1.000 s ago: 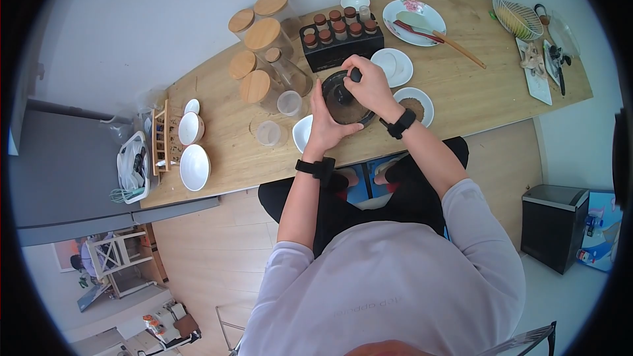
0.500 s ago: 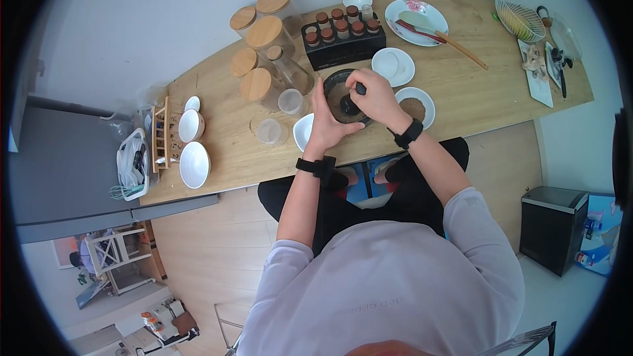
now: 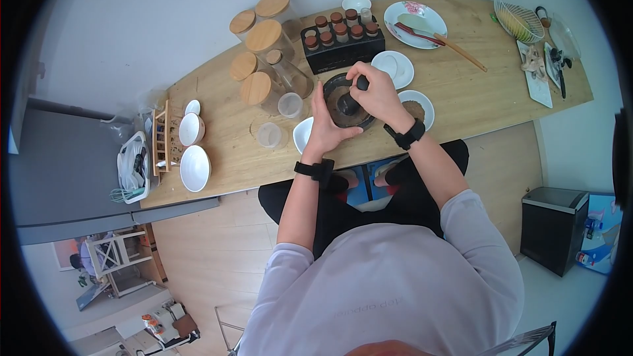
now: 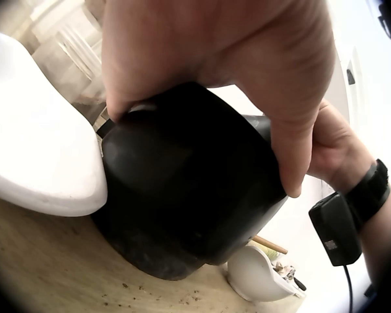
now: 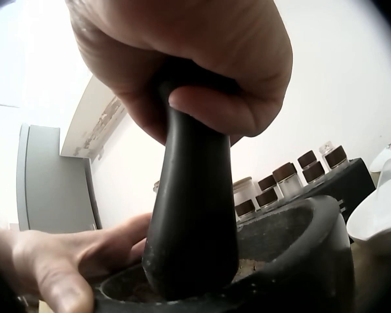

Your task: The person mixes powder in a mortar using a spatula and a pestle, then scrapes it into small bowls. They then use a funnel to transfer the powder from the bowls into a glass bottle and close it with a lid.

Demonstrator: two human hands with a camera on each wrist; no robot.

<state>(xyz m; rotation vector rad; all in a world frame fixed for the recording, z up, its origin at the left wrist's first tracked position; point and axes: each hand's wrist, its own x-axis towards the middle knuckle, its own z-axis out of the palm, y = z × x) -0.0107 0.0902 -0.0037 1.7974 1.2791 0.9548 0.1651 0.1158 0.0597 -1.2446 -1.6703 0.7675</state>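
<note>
On the table stands a black mortar (image 4: 189,182), with brown ground matter (image 5: 249,266) showing inside it. My left hand (image 3: 326,126) grips its outer wall, thumb on the near side and fingers along the left side. My right hand (image 3: 380,95) holds a black pestle (image 5: 192,208) by its upper end. The pestle leans slightly, its thick lower end down inside the mortar. Close by on the right, a white dish (image 3: 426,105) holds brown powder. A white bowl (image 3: 302,136) sits just left of my left hand.
Behind the mortar is a black rack (image 3: 330,60) of lidded spice jars. Wooden-lidded glass canisters (image 3: 256,89) and plastic cups (image 3: 269,135) stand left. White bowls (image 3: 195,168) are further left. To the right are a small plate (image 3: 403,78), a floral plate (image 3: 428,41) with utensils, and a wire basket (image 3: 517,20).
The pestle's lower end has shifted within the mortar, toward me and slightly right compared with a second ago, my right hand moving with it. My left hand keeps its place on the mortar.
</note>
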